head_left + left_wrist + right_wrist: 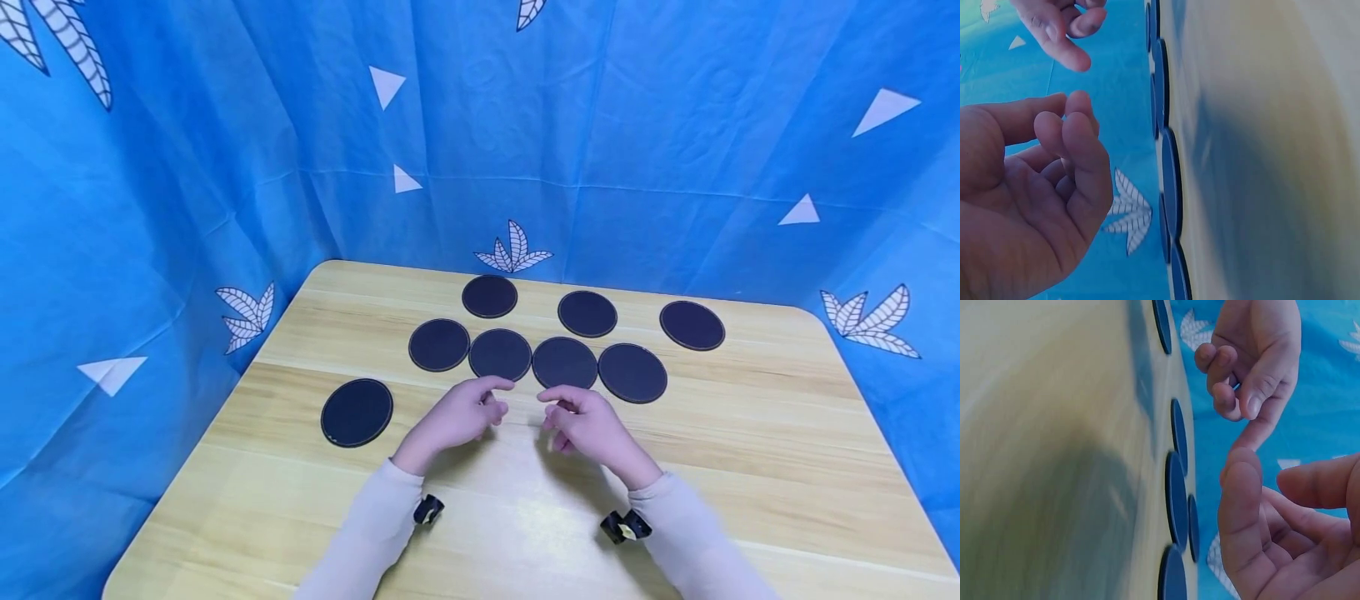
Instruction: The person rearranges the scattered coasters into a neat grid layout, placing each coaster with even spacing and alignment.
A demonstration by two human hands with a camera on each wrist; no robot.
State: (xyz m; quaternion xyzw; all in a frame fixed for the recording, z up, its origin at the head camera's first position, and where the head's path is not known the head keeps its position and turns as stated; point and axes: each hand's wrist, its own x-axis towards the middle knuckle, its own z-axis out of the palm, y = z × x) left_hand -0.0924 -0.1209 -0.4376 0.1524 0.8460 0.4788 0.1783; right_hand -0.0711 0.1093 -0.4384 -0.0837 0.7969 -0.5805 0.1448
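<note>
I see a blue curtain (495,108), printed with white leaves and triangles, standing behind the row of four round black coasters (500,355) and running on past both ends of it. Under the row I have a pale wood-grain counter (765,475). Two light sleeves, the left sleeve (367,529) and the right sleeve (690,533), reach in from in front of the row, whose coasters sit edge to edge. Just in front of the row's middle, lifted off the counter, I get the left hand (456,412) and the right hand (592,423). Both hands hold nothing, fingers loosely bent, thumbs near the fingertips with only narrow gaps, index fingers pointing towards each other. A near coaster (357,412) lies alone, left of the row and closer to me. Three far coasters (587,313) lie spaced apart behind the row, one beyond its right end. A small black wrist camera (427,510) rides on the left sleeve and another on the right, both in front of the row
</note>
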